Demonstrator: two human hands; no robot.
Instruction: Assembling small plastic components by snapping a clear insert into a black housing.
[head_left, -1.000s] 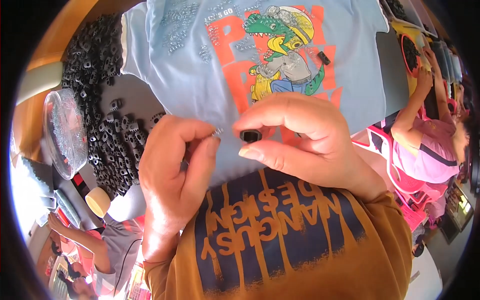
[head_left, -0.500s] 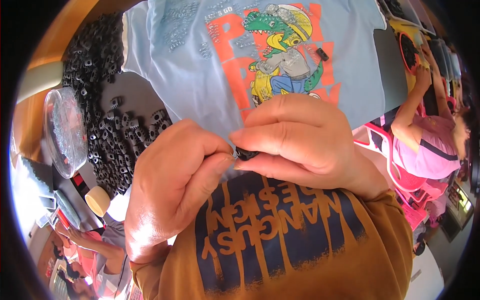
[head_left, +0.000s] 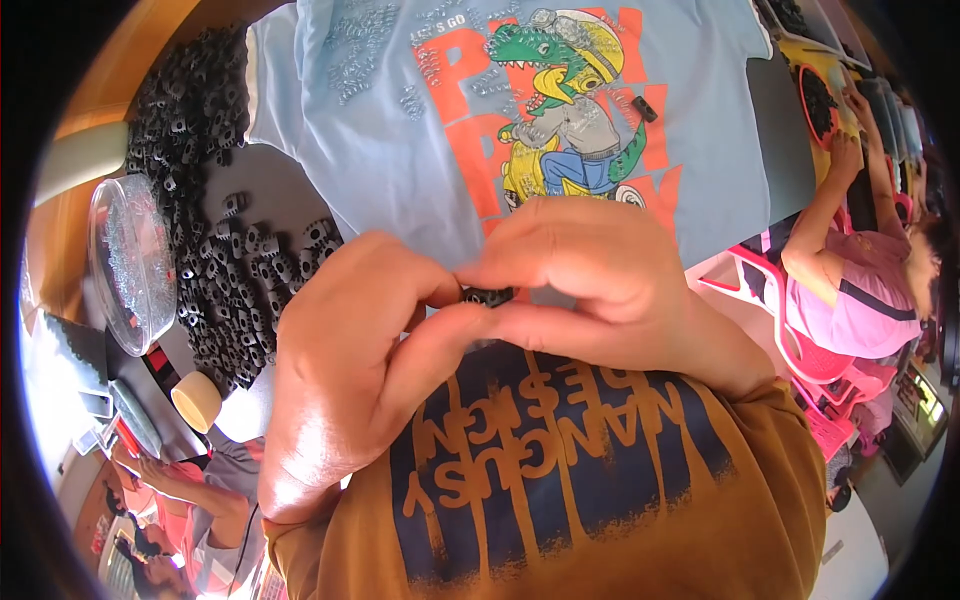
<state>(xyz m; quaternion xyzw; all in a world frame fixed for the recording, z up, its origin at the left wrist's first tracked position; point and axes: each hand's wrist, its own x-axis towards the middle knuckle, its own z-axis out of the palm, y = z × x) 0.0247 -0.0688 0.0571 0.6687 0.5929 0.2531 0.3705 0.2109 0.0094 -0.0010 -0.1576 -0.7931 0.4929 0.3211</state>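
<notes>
The small part [head_left: 488,297] is black, the dinosaur-print shirt [head_left: 395,165] light blue.

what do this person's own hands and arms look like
The left hand and right hand are bare, with no gloves or rings visible. The mustard-brown sleeves belong to a matching top with a navy lettered panel in front.

Left hand [head_left: 345,335] and right hand [head_left: 600,285] pinching black part [head_left: 488,297]; springs [head_left: 350,75] on blue shirt [head_left: 715,130], black pile [head_left: 180,110] at left.
</notes>
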